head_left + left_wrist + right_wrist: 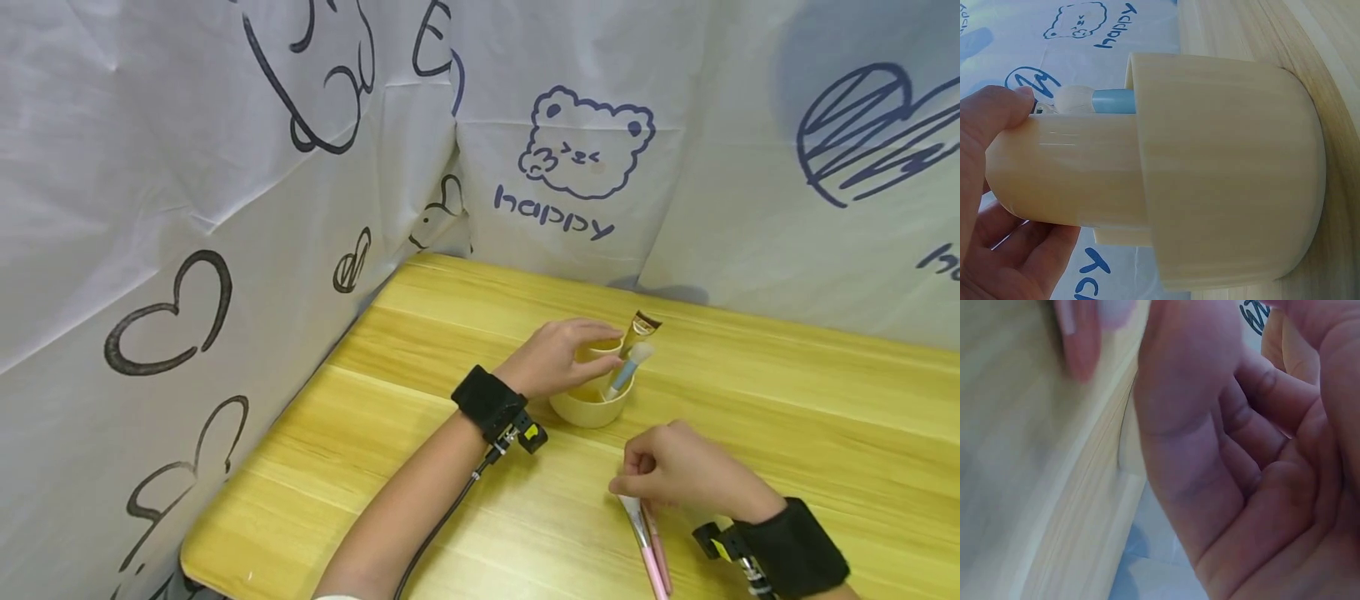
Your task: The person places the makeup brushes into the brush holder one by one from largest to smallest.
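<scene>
My left hand point(555, 358) grips the upper part of a glossy cream cylindrical container point(1066, 169), thumb on one side and fingers on the other. The container stands inside a wider cream cup point(588, 414) on the table. A blue-handled brush with pale bristles point(625, 375) leans in that cup, beside a gold and brown tube point(640, 327). Loosely curled, my right hand point(686, 471) hovers low over two pink-handled makeup brushes point(648, 554) lying side by side. Its fingertips come close to the white head of one; the right wrist view shows the blurred brushes apart from the fingers.
A yellow wood-grain table point(420, 367) carries everything. White sheets with marker drawings point(585, 150) hang along its left and back edges. A cable point(442, 525) trails from the left wrist camera along the forearm.
</scene>
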`<state>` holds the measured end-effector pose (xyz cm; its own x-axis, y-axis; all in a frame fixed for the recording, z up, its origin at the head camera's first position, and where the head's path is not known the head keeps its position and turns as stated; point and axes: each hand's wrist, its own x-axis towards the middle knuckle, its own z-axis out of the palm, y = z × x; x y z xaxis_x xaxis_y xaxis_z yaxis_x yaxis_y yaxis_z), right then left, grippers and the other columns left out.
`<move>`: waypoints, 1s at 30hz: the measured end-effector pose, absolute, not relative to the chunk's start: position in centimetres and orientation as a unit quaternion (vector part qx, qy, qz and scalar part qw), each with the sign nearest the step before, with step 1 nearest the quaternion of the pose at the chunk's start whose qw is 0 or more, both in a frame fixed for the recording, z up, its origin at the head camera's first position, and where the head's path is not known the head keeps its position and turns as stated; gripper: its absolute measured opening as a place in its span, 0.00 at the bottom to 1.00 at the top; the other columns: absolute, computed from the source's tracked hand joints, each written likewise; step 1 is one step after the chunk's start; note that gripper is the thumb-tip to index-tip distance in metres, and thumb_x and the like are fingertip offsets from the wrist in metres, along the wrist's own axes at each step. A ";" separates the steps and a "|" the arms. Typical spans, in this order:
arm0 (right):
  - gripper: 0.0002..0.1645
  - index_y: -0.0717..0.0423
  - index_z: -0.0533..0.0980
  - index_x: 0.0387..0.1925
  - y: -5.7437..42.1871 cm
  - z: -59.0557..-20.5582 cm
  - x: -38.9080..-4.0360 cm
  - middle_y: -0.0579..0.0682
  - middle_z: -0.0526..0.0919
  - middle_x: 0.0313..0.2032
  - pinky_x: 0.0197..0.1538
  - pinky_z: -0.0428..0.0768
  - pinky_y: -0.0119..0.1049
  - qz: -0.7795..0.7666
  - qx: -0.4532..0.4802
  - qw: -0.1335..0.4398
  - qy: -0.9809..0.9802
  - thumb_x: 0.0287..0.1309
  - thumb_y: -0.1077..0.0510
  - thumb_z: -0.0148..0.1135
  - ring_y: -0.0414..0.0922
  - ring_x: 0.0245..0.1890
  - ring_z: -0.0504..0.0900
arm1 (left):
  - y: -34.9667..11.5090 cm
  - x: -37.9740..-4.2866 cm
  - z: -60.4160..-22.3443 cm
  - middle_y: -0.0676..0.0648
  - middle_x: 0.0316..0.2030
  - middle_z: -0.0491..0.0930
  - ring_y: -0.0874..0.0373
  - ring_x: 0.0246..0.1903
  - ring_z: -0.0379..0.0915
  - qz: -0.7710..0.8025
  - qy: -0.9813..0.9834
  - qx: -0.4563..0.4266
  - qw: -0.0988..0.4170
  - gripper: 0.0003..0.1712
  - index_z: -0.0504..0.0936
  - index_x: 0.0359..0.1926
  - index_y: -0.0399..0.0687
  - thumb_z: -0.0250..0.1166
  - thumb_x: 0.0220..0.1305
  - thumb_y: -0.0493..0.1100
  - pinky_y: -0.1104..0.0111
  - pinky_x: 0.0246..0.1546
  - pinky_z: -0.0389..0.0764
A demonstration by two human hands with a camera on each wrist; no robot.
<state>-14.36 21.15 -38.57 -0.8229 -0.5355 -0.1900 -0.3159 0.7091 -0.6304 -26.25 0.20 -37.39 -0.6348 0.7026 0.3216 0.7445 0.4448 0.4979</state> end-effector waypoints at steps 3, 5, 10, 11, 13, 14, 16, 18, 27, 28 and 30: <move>0.17 0.43 0.80 0.23 20.8 -38.5 -14.2 0.39 0.80 0.17 0.21 0.72 0.28 -0.297 -0.236 0.185 0.907 0.63 0.41 0.70 0.33 0.14 0.73 | 0.3 -26.3 -37.5 0.46 0.68 0.79 0.53 0.70 0.74 -0.309 -0.849 -0.427 0.032 0.26 0.79 0.68 0.51 0.63 0.75 0.55 0.67 0.72 0.74; 0.16 0.42 0.80 0.24 20.7 -38.5 -14.0 0.38 0.80 0.18 0.22 0.73 0.28 -0.293 -0.233 0.178 0.910 0.63 0.41 0.70 0.33 0.15 0.74 | 0.4 -26.2 -37.6 0.46 0.69 0.78 0.53 0.70 0.74 -0.307 -0.849 -0.429 0.029 0.26 0.79 0.68 0.52 0.63 0.75 0.55 0.67 0.73 0.73; 0.15 0.40 0.79 0.25 20.3 -38.7 -13.6 0.34 0.78 0.18 0.23 0.71 0.26 -0.274 -0.226 0.143 0.924 0.61 0.41 0.72 0.30 0.16 0.72 | 0.2 -26.2 -37.5 0.46 0.69 0.78 0.53 0.70 0.74 -0.305 -0.852 -0.425 0.026 0.27 0.78 0.69 0.52 0.62 0.75 0.55 0.66 0.73 0.73; 0.15 0.40 0.78 0.25 20.3 -38.8 -13.5 0.33 0.78 0.18 0.23 0.70 0.26 -0.269 -0.225 0.140 0.926 0.61 0.41 0.72 0.29 0.17 0.71 | 0.2 -26.2 -37.5 0.46 0.69 0.78 0.53 0.70 0.74 -0.305 -0.852 -0.424 0.026 0.26 0.78 0.69 0.51 0.62 0.75 0.55 0.66 0.73 0.73; 0.15 0.39 0.78 0.24 20.1 -39.0 -13.2 0.33 0.77 0.18 0.23 0.70 0.25 -0.263 -0.224 0.139 0.928 0.61 0.41 0.72 0.29 0.16 0.70 | 0.0 -26.2 -37.5 0.46 0.69 0.78 0.53 0.71 0.73 -0.306 -0.853 -0.421 0.026 0.27 0.78 0.69 0.52 0.62 0.75 0.55 0.66 0.73 0.72; 0.15 0.38 0.79 0.23 20.1 -39.1 -13.1 0.32 0.77 0.17 0.23 0.69 0.25 -0.259 -0.223 0.141 0.929 0.60 0.41 0.73 0.29 0.16 0.70 | -0.1 -26.2 -37.5 0.46 0.69 0.78 0.53 0.71 0.73 -0.306 -0.854 -0.420 0.027 0.26 0.78 0.69 0.52 0.62 0.75 0.55 0.66 0.74 0.72; 0.15 0.38 0.79 0.23 20.0 -39.4 -12.9 0.32 0.77 0.17 0.23 0.69 0.26 -0.256 -0.218 0.146 0.930 0.60 0.41 0.73 0.29 0.16 0.70 | -0.1 -26.2 -37.4 0.46 0.69 0.78 0.53 0.71 0.73 -0.304 -0.855 -0.419 0.027 0.26 0.78 0.69 0.52 0.62 0.75 0.55 0.66 0.74 0.72; 0.15 0.38 0.79 0.23 19.9 -39.6 -12.7 0.32 0.77 0.17 0.23 0.70 0.26 -0.252 -0.216 0.149 0.931 0.58 0.41 0.74 0.29 0.16 0.70 | -0.2 -26.2 -37.4 0.47 0.69 0.78 0.54 0.71 0.73 -0.303 -0.857 -0.417 0.027 0.26 0.78 0.69 0.52 0.62 0.75 0.55 0.66 0.74 0.72; 0.14 0.38 0.77 0.23 19.7 -40.2 -12.6 0.31 0.75 0.17 0.24 0.68 0.25 -0.235 -0.230 0.141 0.934 0.56 0.45 0.76 0.28 0.17 0.68 | -0.2 -26.1 -37.3 0.47 0.69 0.78 0.53 0.71 0.73 -0.301 -0.859 -0.414 0.024 0.26 0.78 0.69 0.53 0.62 0.75 0.55 0.66 0.74 0.72; 0.14 0.38 0.77 0.23 19.7 -40.2 -12.6 0.31 0.74 0.18 0.24 0.68 0.25 -0.233 -0.230 0.138 0.935 0.56 0.46 0.76 0.28 0.17 0.68 | -0.2 -26.1 -37.3 0.47 0.69 0.78 0.54 0.71 0.73 -0.301 -0.859 -0.414 0.024 0.26 0.78 0.69 0.53 0.62 0.75 0.55 0.66 0.74 0.72; 0.14 0.38 0.76 0.24 19.7 -40.2 -12.5 0.31 0.74 0.18 0.24 0.67 0.25 -0.230 -0.230 0.132 0.936 0.55 0.46 0.77 0.27 0.18 0.67 | -0.1 -26.1 -37.3 0.47 0.69 0.78 0.54 0.71 0.73 -0.300 -0.859 -0.414 0.024 0.27 0.78 0.69 0.53 0.62 0.75 0.55 0.66 0.74 0.72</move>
